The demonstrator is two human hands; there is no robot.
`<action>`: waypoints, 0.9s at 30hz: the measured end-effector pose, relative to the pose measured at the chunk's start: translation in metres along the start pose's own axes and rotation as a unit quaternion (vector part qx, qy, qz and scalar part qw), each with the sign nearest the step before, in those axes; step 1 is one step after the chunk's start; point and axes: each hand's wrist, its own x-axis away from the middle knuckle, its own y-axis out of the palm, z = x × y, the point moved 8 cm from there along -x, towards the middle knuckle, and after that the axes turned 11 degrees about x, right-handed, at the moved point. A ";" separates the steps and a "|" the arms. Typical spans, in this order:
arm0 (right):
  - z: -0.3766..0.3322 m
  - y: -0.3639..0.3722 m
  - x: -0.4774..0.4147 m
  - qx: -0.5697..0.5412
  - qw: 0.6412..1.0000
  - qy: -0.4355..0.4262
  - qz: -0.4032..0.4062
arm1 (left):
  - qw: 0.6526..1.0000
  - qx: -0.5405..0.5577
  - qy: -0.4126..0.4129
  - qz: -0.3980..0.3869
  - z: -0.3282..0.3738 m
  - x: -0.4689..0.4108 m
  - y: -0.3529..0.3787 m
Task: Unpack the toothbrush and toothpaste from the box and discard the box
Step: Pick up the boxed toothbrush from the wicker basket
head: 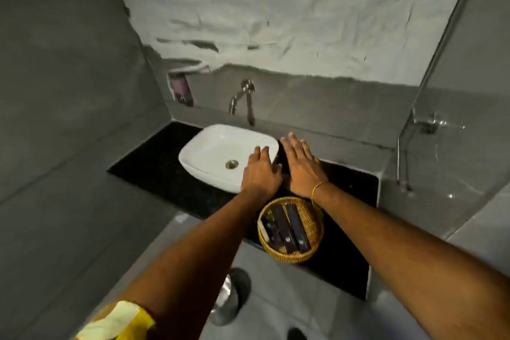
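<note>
A round wicker basket point(314, 229) stands at the front edge of the black counter point(154, 165). Several long dark boxes point(296, 228) lie side by side in it, with a pale item at its left rim. Both my arms reach over the basket. My left hand point(260, 171) is spread palm down over the right rim of the white basin point(212, 152). My right hand point(302, 165), a yellow thread around its wrist, is spread flat just right of the basin, above the counter. Neither hand holds anything.
A chrome wall tap point(242, 96) hangs over the basin. A purple bottle point(180, 90) stands in a wall niche at the back left. A glass partition with metal fittings point(430, 127) closes the right side. Below the counter stands a steel pedal bin point(230, 297) on the grey floor.
</note>
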 end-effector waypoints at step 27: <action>0.060 0.231 0.062 -0.115 0.969 0.192 -0.107 | 0.892 0.241 -0.366 -0.110 -0.155 0.018 0.228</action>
